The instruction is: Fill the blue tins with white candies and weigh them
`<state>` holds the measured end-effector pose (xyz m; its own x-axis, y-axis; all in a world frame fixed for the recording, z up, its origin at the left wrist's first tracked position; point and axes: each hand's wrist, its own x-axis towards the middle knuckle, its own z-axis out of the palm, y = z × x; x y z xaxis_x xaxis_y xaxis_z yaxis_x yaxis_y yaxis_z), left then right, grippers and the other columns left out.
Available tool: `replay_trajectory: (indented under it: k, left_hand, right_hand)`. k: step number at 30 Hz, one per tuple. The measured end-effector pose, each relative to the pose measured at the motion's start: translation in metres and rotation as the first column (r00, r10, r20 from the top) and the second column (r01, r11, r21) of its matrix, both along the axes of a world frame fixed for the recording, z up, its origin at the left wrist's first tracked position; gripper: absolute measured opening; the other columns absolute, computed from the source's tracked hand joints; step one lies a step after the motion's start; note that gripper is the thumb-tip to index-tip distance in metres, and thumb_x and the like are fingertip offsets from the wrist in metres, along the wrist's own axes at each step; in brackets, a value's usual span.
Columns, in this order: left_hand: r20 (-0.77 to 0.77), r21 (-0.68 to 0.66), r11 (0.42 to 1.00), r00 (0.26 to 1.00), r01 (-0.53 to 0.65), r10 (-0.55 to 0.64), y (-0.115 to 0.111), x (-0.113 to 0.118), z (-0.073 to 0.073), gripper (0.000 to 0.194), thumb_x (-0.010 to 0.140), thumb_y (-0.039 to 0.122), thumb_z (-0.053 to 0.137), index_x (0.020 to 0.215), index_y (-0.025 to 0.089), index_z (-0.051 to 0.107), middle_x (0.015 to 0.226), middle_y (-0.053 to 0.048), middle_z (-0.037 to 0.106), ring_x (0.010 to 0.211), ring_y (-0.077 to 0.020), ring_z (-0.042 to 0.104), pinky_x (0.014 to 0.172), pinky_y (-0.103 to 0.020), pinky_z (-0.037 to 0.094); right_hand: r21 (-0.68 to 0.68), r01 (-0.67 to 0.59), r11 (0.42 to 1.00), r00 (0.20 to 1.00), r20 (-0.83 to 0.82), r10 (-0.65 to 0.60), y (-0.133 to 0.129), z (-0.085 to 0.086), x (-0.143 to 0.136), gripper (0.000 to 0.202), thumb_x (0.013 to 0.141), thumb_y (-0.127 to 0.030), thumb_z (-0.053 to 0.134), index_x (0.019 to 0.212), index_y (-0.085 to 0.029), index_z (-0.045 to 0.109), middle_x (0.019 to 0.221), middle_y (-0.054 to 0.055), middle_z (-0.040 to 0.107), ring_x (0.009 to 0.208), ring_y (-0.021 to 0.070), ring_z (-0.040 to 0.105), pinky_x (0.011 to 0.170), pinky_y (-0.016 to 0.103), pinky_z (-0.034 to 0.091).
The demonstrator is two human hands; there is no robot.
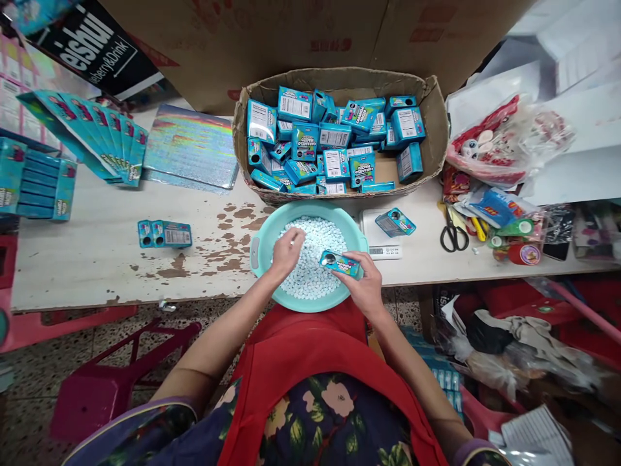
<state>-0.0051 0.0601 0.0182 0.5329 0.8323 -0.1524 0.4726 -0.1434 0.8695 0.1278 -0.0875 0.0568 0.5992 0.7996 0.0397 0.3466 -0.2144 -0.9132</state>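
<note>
A turquoise basin (264,285) full of small white candies (310,285) sits in front of me at the table's edge. My right hand (366,279) grips a small blue candy box (339,264) above the candies, its printed side and round dark opening facing up. Over the left part of the basin, my left hand (287,250) has its fingers curled together; what they hold, if anything, is hidden. Just right of the basin, another blue box (395,222) lies on a white digital scale (385,252).
Behind the basin stands a cardboard box (439,129) with many blue boxes. Two blue boxes (165,234) lie at left, near flat cartons (107,142) and shiny sheets (191,149). Black scissors (454,236) and small packets (509,207) lie at right. A magenta stool (92,408) is below.
</note>
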Motion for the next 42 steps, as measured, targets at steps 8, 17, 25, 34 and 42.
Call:
replay_trajectory:
  k: [8,17,25,34,42]
  left_hand:
    - [-0.433,0.236,0.645,0.673,0.727,-0.6,-0.071,0.0,-0.051,0.048,0.089,0.051,0.045,0.127,0.023,0.054,0.137,-0.015,0.049,0.129,-0.0384,0.038,0.101,-0.062,0.029]
    - [-0.145,0.088,0.865,0.866,0.493,-0.479,0.004,-0.016,-0.061,0.023,0.08,0.04,0.058,0.069,0.019,0.053,0.073,-0.008,0.058,0.075,-0.0225,0.057,0.068,-0.034,0.044]
    - [0.154,-0.114,0.984,0.976,-0.137,0.154,-0.01,0.01,-0.006,0.036,0.089,0.051,0.035,0.078,0.02,0.05,0.066,-0.001,0.054,0.047,-0.0113,0.049,0.044,-0.023,0.036]
    - [0.487,-0.74,0.656,0.555,-0.148,0.674,-0.014,0.026,0.045,0.032,0.078,0.044,0.06,0.065,0.019,0.046,0.058,0.003,0.049,0.049,-0.0094,0.053,0.048,-0.022,0.045]
    - [0.544,-0.633,0.752,0.584,-0.185,0.602,-0.016,0.03,0.054,0.035,0.079,0.039,0.064,0.057,0.018,0.046,0.05,0.004,0.048,0.051,-0.0112,0.057,0.052,-0.024,0.046]
  right_hand:
    - [0.061,0.047,0.997,0.998,0.031,-0.049,0.001,0.002,0.015,0.035,0.071,-0.033,0.08,0.103,-0.024,0.066,0.1,0.003,0.064,0.097,0.0198,0.062,0.089,0.036,0.05]
    - [-0.026,0.103,0.994,0.993,-0.059,-0.104,-0.003,-0.009,0.025,0.042,0.068,-0.042,0.079,0.102,-0.022,0.065,0.1,0.005,0.063,0.093,0.0214,0.062,0.086,0.039,0.051]
    - [-0.094,0.003,0.996,1.0,0.025,-0.001,0.014,-0.027,0.009,0.034,0.071,-0.037,0.076,0.1,-0.022,0.066,0.097,0.004,0.064,0.096,0.0226,0.062,0.087,0.038,0.049]
    - [-0.097,-0.152,0.984,0.984,0.075,0.16,0.028,-0.013,-0.021,0.03,0.072,-0.032,0.076,0.099,-0.024,0.065,0.095,0.004,0.066,0.092,0.0229,0.063,0.084,0.038,0.05]
    - [-0.062,-0.146,0.987,0.986,0.077,0.15,0.032,-0.002,-0.018,0.029,0.072,-0.032,0.075,0.098,-0.025,0.066,0.093,0.003,0.066,0.091,0.0233,0.063,0.083,0.038,0.05]
